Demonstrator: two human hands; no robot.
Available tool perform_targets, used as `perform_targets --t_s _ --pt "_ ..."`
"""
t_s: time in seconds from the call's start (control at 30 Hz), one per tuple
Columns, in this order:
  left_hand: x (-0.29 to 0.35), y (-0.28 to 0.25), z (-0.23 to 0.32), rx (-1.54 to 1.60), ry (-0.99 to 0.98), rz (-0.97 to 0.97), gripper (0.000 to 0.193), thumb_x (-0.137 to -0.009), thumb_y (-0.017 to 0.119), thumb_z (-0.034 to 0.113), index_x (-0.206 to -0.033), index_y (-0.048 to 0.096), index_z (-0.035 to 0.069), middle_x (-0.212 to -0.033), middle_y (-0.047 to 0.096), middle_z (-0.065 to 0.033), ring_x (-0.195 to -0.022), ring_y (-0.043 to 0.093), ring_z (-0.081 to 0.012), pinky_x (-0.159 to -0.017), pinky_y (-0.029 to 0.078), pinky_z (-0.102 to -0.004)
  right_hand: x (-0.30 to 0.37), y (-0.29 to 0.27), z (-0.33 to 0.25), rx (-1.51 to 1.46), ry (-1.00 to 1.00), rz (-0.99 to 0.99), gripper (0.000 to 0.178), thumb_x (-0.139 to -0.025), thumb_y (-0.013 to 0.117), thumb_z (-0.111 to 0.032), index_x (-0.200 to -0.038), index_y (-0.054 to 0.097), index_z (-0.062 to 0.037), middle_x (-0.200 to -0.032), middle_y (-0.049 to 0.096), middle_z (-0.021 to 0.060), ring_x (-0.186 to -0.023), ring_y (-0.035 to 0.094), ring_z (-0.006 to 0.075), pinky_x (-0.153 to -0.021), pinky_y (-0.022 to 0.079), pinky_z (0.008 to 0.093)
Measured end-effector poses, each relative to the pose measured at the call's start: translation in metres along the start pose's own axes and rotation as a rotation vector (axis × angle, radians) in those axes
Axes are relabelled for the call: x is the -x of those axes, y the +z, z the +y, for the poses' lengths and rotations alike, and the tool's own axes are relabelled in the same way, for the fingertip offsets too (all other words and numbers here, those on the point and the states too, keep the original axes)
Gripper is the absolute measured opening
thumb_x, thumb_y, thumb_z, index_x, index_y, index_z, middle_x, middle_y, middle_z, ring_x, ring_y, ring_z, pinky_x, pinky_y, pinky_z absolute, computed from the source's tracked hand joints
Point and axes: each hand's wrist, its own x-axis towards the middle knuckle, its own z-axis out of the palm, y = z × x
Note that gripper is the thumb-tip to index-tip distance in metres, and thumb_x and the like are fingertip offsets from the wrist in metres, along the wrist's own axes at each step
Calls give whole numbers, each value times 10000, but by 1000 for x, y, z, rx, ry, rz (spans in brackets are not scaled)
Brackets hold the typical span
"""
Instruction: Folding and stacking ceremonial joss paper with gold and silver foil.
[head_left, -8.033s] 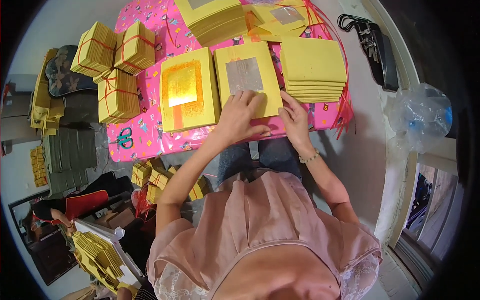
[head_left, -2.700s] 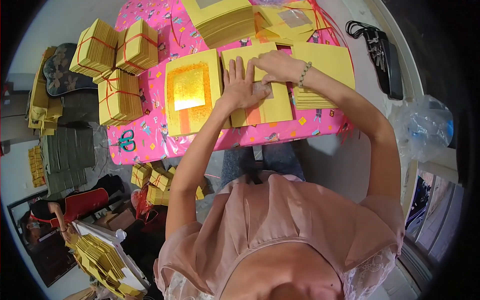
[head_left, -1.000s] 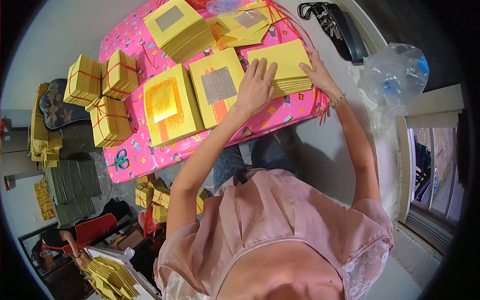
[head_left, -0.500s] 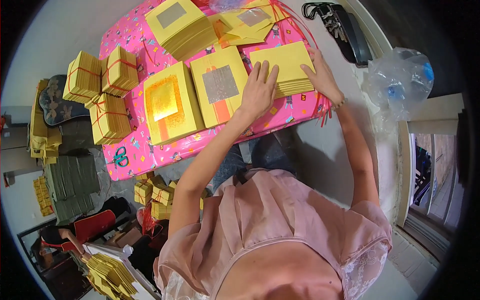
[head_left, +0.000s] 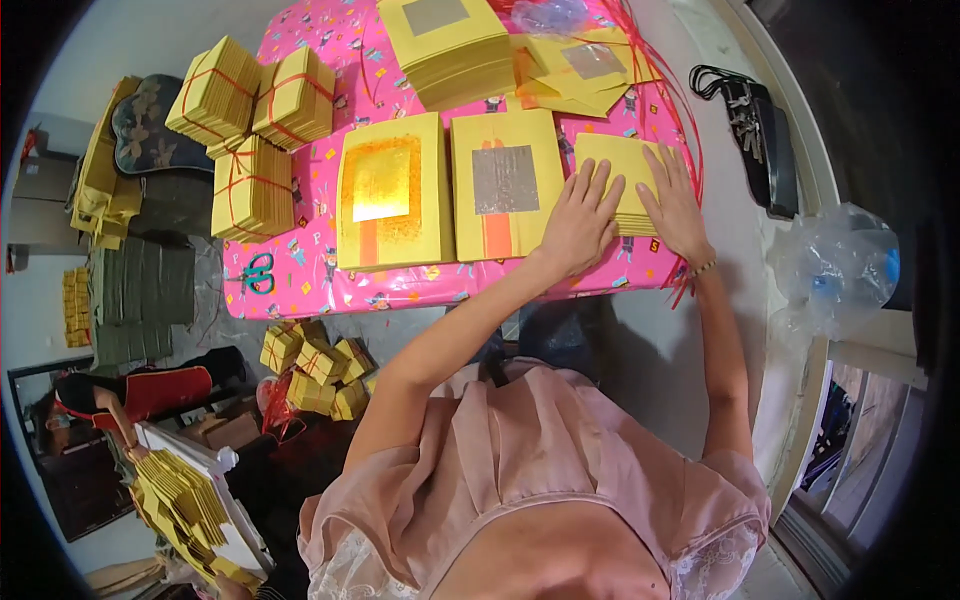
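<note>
A stack of folded yellow paper point(head_left: 604, 148) lies at the right end of the pink patterned tabletop. My left hand point(head_left: 580, 222) rests on its left part, fingers stretched out and slightly spread. Across its right part lies my right hand point(head_left: 677, 208), also with fingers extended, and a beaded bracelet circles that wrist. Left of my left hand is a yellow paper stack with a silver square point(head_left: 504, 180). Beside that sits another stack with a shiny gold square point(head_left: 388, 186). Neither hand has its fingers wrapped around anything.
Red-tied yellow bundles point(head_left: 252, 188) stand at the table's left, near green-handled scissors point(head_left: 259, 274). A tall yellow stack point(head_left: 455, 65) and loose sheets point(head_left: 580, 75) lie farther back. Red ribbons point(head_left: 690, 110) trail at right. A person point(head_left: 110, 400) handles yellow paper at lower left.
The view has shifted, so the table appears farther left-to-right displaced. My right hand has moved from the stack's right edge onto its top; my left hand stays on the stack.
</note>
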Motion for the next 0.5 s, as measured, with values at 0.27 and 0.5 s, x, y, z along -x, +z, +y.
perform_targets --t_s 0.27,0.5 --pt "-4 -3 -2 139 -27 40 686 -891 594 348 -1428 369 -14 -1483 323 -288 -1399 245 -485 -1158 222 -531 -4 -11 1 0 26 -41 529 -996 492 -303 -1470 390 -93 -1449 372 245 -1373 315 422 -1149 258 466" --pt "10 -45 -12 246 40 158 626 -876 631 239 -1398 378 4 -1437 354 -291 -1353 277 -517 -1141 263 -533 -24 -42 8 34 60 -119 457 -1008 457 -364 -1353 555 -79 -1268 509 233 -1211 468 383 -1033 373 444"
